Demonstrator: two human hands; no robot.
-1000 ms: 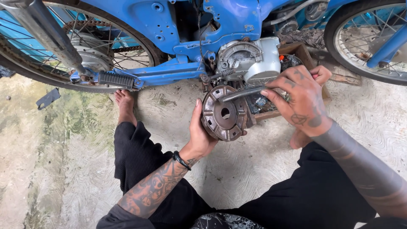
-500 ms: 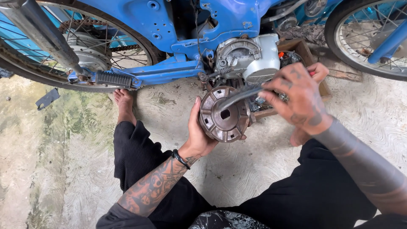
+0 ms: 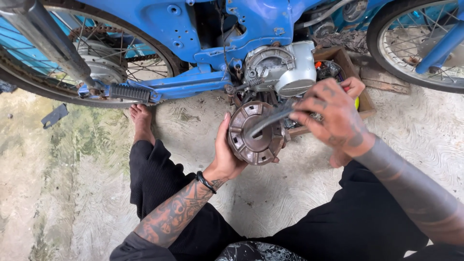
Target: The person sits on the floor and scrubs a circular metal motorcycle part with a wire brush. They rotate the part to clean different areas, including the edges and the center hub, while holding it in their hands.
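- Left hand [image 3: 227, 154]: cupped around the left edge of a round, rusty-brown clutch drum [image 3: 256, 133]; fingers curl behind the rim, thumb up along its side. Firm hold; palm touches the drum.
- Clutch drum: held off the ground, open face tilted up toward the camera, slots visible round its rim. It sits just below the silver engine case [image 3: 290, 67], between the person's knees.
- Right hand [image 3: 333, 116]: fingers closed around the handle end of a grey metal tool [image 3: 268, 123]. The tool is blurred; its exact kind cannot be told. Its far end lies across the drum's face, reaching toward the centre hole.
- Black band [image 3: 205, 182] on the left wrist; both forearms tattooed.
- Blue motorbike frame [image 3: 203, 29] stands across the top of the view, spoked rear wheel [image 3: 72, 63] at left with chain and sprocket, second spoked wheel [image 3: 420, 43] at right.
- Ribbed black footpeg [image 3: 129, 92] juts from the frame, just above a bare foot [image 3: 141, 121].
- Wooden tray [image 3: 355, 77] behind the right hand, holding small parts, partly hidden by the hand.
- Person sits on the concrete floor [image 3: 58, 183] in black trousers, legs spread either side of the drum.
- Small dark metal scrap [image 3: 54, 115] lies on the floor at left, well apart from the hands.
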